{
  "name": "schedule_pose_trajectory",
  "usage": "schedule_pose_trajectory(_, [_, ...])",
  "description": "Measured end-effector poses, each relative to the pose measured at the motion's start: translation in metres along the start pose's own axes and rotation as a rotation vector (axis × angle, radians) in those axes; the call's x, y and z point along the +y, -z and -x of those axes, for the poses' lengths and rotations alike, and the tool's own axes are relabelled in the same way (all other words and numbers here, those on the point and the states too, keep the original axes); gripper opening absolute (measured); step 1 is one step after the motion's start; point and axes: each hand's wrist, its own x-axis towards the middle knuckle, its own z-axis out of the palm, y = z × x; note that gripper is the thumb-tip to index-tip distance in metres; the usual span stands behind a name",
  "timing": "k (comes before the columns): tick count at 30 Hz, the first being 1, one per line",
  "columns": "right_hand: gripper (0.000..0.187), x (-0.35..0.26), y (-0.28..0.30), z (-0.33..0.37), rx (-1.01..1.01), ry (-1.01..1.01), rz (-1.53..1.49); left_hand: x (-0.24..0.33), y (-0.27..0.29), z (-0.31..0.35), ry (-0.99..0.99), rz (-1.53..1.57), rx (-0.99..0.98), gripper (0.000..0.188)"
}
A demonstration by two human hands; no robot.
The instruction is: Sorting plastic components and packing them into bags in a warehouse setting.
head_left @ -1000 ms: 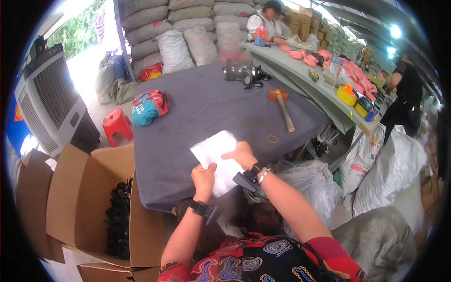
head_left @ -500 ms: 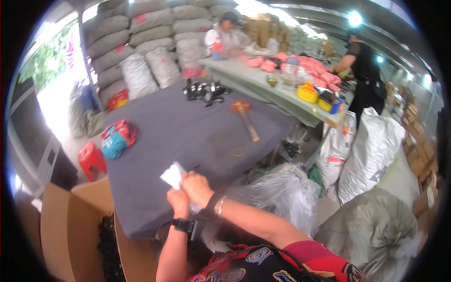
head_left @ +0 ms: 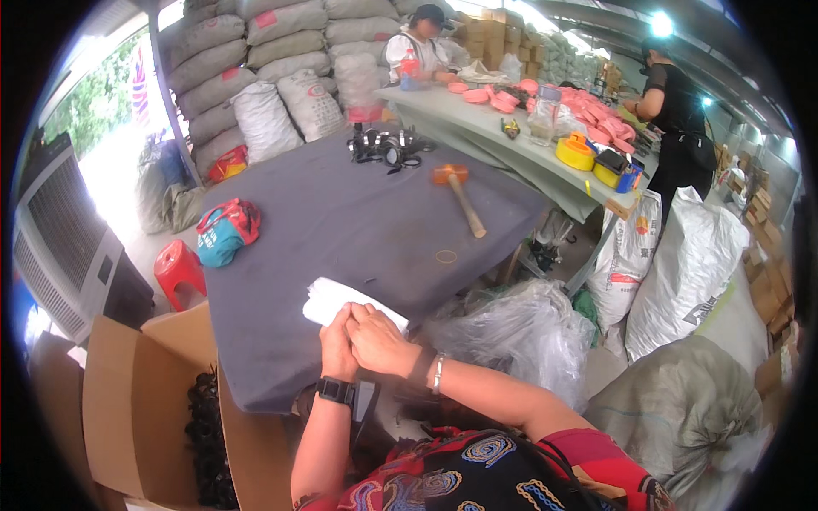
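Note:
A folded white sheet (head_left: 336, 300) lies at the near edge of the grey-covered table (head_left: 341, 217). My left hand (head_left: 337, 347) and my right hand (head_left: 380, 339) are pressed together on its near end, fingers curled over the white material. A black watch sits on my left wrist and a thin bracelet on my right. Both forearms rise from the lower edge.
A mallet (head_left: 460, 194) with an orange head, a rubber ring (head_left: 446, 256), a black tangle of gear (head_left: 385, 147) and a teal-red cap (head_left: 223, 232) lie on the table. An open cardboard box (head_left: 136, 409) stands at lower left, filled sacks (head_left: 682, 272) at right. Two people work at the far bench (head_left: 503, 145).
The flat white sheet has been folded into a smaller bundle. Both hands have drawn together over its near end, and the view has swung right then back.

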Motion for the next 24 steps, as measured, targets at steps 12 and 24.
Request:
schedule_pose_trajectory(12, [0.013,0.175,0.046,-0.006,0.147,-0.369,0.386,0.048,0.015,0.026,-0.056,-0.182,0.032,0.025])
schedule_pose_trajectory(24, [0.011,0.202,0.038,0.005,0.135,-0.378,0.452,0.048,0.002,0.053,-0.058,-0.303,-0.157,0.035])
